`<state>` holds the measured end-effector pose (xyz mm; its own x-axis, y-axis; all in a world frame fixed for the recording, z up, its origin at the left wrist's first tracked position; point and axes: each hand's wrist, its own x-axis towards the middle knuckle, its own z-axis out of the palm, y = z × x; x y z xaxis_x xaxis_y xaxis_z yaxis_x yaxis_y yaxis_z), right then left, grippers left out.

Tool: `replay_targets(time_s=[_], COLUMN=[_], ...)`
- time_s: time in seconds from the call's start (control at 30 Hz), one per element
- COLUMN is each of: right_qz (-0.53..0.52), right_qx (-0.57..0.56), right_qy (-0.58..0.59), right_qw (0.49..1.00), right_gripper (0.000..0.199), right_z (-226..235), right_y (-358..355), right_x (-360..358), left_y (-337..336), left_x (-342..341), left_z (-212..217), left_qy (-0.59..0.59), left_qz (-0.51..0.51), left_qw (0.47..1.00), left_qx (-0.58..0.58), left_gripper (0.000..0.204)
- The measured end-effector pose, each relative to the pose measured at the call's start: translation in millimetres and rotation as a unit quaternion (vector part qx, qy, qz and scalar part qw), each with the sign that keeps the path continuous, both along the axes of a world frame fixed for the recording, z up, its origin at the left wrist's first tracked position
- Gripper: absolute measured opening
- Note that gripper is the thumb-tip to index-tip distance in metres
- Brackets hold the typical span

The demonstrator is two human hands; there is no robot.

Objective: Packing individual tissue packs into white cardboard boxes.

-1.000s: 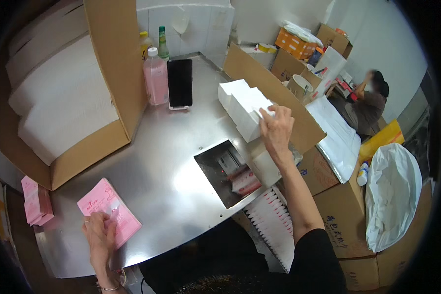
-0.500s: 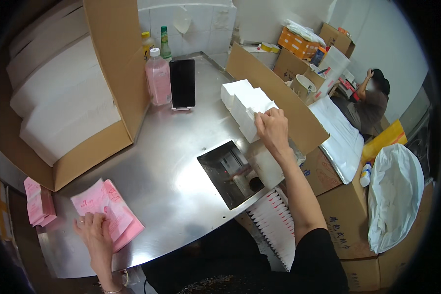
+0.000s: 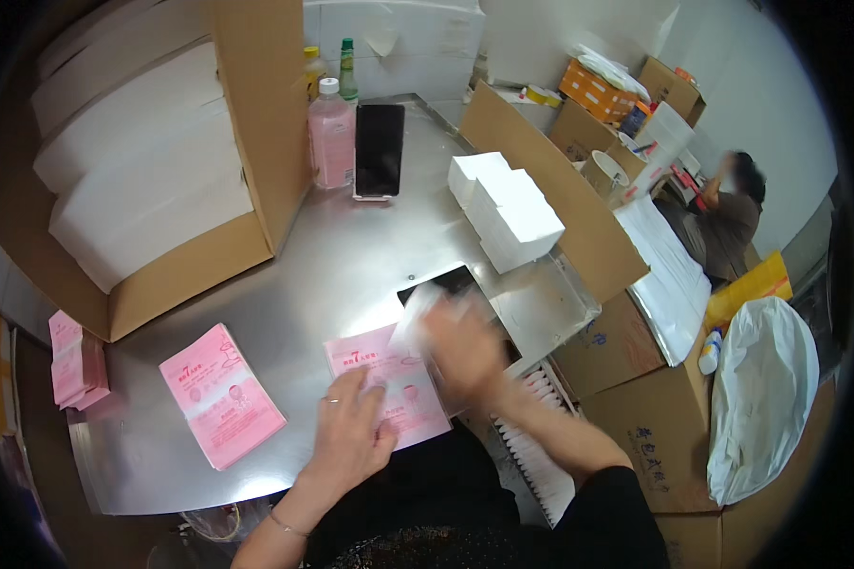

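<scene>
Head view: a pink packet [image 3: 389, 384] lies flat on the shiny metal table [image 3: 351, 275], low in the middle of the frame. The left hand [image 3: 346, 431] presses on it with fingers spread flat. The right hand [image 3: 460, 346] is blurry and holds a small white thing [image 3: 416, 313] just above the packet; I cannot tell how tight its grip is. To do this well, keep the packet pinned flat and bring the white thing down straight. Another stack of pink packets [image 3: 220, 394] lies at the lower left. White boxes [image 3: 508, 209] sit up high, right of the middle.
</scene>
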<state>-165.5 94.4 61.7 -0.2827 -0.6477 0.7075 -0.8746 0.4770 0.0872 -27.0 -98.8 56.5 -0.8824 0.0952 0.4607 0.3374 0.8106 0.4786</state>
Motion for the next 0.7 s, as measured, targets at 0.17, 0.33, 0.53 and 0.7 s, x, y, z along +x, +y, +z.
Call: replay_targets(time_s=[0.17,0.33,0.53,0.7], right_qz=[0.097,0.069,-0.225,-0.326], right_qx=[0.126,0.129,-0.029,-0.022], right_qy=[-0.142,-0.168,-0.050,0.041], right_qw=[0.977,0.975,0.973,0.944], right_gripper=[0.034,0.027,0.022,0.016], right_z=[-14,-13,56,25], right_y=[-28,-72,13,72], right_x=[52,46,-51,-119], left_y=[7,13,2,14], left_x=[7,-7,7,-5], left_z=[0,-2,7,17], left_qy=[-0.056,-0.056,-0.085,-0.125], left_qz=[0.135,0.175,0.143,0.141], left_qw=[0.988,0.983,0.969,0.967], left_qx=[-0.052,-0.026,-0.185,-0.171], left_gripper=[0.075,0.078,0.066,0.060])
